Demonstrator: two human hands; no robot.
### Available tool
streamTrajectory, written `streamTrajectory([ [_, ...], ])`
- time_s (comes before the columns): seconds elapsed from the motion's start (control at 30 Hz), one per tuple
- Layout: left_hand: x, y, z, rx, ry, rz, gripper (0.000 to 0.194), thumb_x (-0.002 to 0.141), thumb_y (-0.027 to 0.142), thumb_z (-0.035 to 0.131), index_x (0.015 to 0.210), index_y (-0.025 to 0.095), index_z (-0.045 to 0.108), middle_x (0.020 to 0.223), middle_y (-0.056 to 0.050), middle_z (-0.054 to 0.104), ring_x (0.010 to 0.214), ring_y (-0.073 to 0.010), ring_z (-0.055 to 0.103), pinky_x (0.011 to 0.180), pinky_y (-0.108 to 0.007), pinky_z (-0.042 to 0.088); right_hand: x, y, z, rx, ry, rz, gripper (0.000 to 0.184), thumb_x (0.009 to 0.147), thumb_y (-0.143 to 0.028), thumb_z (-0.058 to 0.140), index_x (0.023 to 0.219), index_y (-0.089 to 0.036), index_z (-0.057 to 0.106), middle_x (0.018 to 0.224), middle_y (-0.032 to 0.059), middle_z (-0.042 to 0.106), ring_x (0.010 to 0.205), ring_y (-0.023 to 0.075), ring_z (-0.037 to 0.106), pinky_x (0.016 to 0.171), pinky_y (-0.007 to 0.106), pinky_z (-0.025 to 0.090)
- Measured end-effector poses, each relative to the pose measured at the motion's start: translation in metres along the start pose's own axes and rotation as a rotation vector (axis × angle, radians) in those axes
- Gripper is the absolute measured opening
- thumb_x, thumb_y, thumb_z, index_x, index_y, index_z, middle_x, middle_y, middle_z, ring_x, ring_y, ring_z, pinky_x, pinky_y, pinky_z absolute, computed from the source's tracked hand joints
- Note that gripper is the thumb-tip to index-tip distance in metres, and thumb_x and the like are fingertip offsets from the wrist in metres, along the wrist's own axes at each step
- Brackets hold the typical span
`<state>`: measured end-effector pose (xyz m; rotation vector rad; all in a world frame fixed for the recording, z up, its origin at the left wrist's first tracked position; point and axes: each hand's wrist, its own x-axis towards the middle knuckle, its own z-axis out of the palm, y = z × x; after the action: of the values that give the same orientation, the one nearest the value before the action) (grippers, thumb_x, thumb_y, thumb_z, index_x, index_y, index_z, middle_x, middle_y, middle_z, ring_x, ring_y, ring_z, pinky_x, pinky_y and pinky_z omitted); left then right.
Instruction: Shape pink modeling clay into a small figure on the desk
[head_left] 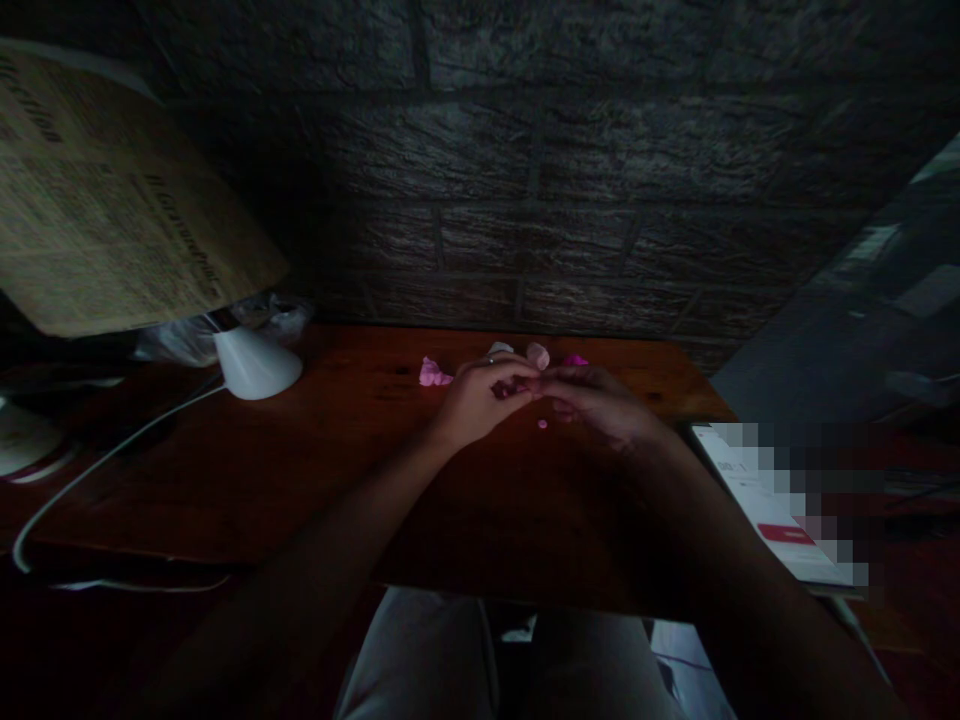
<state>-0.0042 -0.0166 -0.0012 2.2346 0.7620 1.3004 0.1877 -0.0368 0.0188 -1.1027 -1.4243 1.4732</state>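
Note:
My left hand (480,398) and my right hand (596,403) meet over the far middle of a reddish wooden table (315,470). The fingertips of both are pinched together on a small dark pink piece (516,388) too small to make out. A ring sits on a left finger. A tiny pink bit (542,425) lies on the table just below the hands. Behind them lie a pink lump (433,375), a pale pink lump (538,354), a whitish bit (500,348) and a magenta bit (575,360).
A lamp with a white base (255,365) and a newsprint-pattern shade (112,200) stands at the left, its white cord (97,465) trailing over the table. Crumpled clear plastic (270,318) lies behind it. A paper (757,495) lies at the right. A dark brick wall (525,200) backs the table.

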Motion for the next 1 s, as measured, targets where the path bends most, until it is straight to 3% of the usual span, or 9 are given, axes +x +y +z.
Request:
streamTrajectory([
  [0.5, 0.0017, -0.0026, -0.0005, -0.032, 0.053, -0.012, 0.008, 0.086, 0.018, 0.074, 0.094, 0.019, 0.076, 0.099, -0.006, 0.077, 0.082, -0.0137, 0.071, 0.07, -0.024, 0.057, -0.003, -0.0054, 0.0012, 0.009, -0.016, 0.021, 0.026, 0.071, -0.046, 0.084, 0.08, -0.022, 0.078, 0.073, -0.0007, 0.062, 0.057, 0.0089, 0.041, 0.056, 0.025, 0.049],
  [0.73, 0.0014, -0.003, 0.0013, -0.064, 0.066, -0.03, 0.01, 0.085, 0.021, 0.079, 0.093, 0.019, 0.075, 0.098, -0.005, 0.077, 0.078, -0.0124, 0.07, 0.069, -0.024, 0.057, -0.0017, -0.0035, -0.0015, 0.082, 0.009, 0.038, 0.022, 0.072, -0.041, 0.083, 0.08, -0.021, 0.077, 0.063, -0.0043, 0.051, 0.054, 0.0086, 0.035, 0.053, 0.025, 0.044],
  [0.9, 0.0005, -0.0008, 0.0032, -0.038, 0.052, -0.003, 0.009, 0.087, 0.016, 0.074, 0.095, 0.019, 0.074, 0.095, -0.004, 0.076, 0.078, -0.0124, 0.07, 0.067, -0.023, 0.056, -0.0011, -0.0021, 0.0012, 0.098, -0.014, 0.029, 0.025, 0.072, -0.042, 0.086, 0.082, -0.021, 0.078, 0.064, -0.004, 0.055, 0.054, 0.0079, 0.035, 0.056, 0.027, 0.05],
  [1.0, 0.0031, -0.0002, -0.0045, 0.025, 0.022, 0.005, 0.012, 0.088, 0.022, 0.074, 0.1, 0.019, 0.074, 0.1, -0.005, 0.077, 0.075, -0.0121, 0.07, 0.067, -0.023, 0.056, -0.0005, -0.0023, 0.0008, 0.116, 0.002, 0.024, 0.025, 0.069, -0.042, 0.087, 0.08, -0.021, 0.079, 0.07, -0.001, 0.063, 0.055, 0.0081, 0.04, 0.053, 0.025, 0.047],
])
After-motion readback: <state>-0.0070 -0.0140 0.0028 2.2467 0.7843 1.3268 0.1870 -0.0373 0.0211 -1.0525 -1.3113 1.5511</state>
